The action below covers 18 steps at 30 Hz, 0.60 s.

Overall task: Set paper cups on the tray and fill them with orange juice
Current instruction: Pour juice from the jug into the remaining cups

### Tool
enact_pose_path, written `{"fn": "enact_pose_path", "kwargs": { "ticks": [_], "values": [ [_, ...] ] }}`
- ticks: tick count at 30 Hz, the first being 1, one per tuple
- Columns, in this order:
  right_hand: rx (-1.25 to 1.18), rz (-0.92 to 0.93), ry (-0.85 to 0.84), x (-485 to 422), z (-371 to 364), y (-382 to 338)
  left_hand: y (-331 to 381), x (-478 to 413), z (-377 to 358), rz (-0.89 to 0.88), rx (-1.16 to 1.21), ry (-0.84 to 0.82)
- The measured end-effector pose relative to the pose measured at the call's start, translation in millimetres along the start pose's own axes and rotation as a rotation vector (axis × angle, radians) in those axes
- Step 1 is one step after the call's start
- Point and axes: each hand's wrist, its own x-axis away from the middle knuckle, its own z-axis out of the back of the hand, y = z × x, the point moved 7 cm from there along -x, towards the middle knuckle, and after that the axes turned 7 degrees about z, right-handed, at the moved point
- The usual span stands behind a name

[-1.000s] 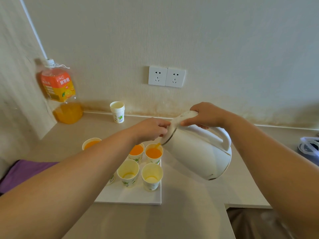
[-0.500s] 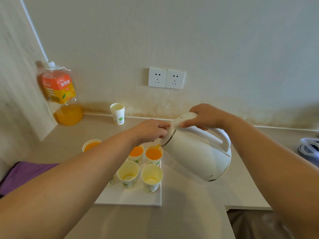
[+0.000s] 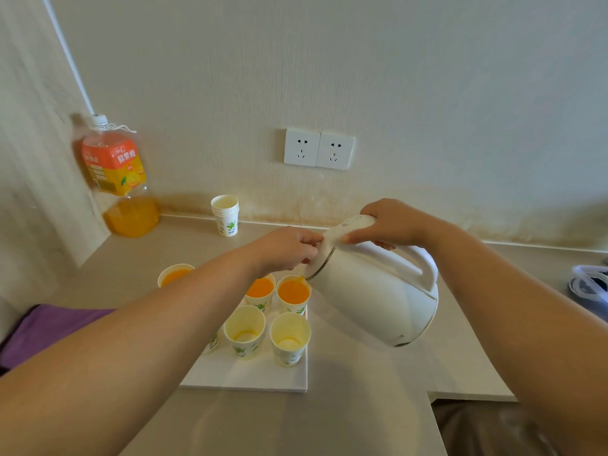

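White kettle (image 3: 371, 297) tilted, spout over far-right cup (image 3: 293, 292) on the tray (image 3: 250, 376), thin juice stream running in. Right hand (image 3: 391, 222) grips the top of the kettle handle, thumb on the lid. Left hand (image 3: 283, 248) has its fingers curled on the lid rim just above that cup. Filled cup (image 3: 260, 287) beside it; two near-empty cups (image 3: 244, 330) along the tray's near side. Juice bottle (image 3: 120, 179) in the countertop's far-left corner, cup stack (image 3: 225, 213) at its far edge.

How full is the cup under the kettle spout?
Nearly full: orange juice sits close to the rim of the paper cup, and the tilted white kettle pours a thin stream in.
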Motion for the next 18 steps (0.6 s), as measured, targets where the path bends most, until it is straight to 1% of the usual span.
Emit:
{"fn": "enact_pose_path", "kwargs": {
  "ticks": [7, 14, 18],
  "values": [
    [-0.07, -0.007, 0.034, 6, -4, 7, -4, 3, 2, 0.019, 0.005, 0.016],
    [-0.334, -0.01, 0.152, 27, -11, 31, 5, 13, 1, -0.015, 0.023, 0.059],
    [-0.438, -0.001, 0.181, 35, -12, 36, 8, 20, -3, -0.032, 0.033, 0.037]
  ]
}}
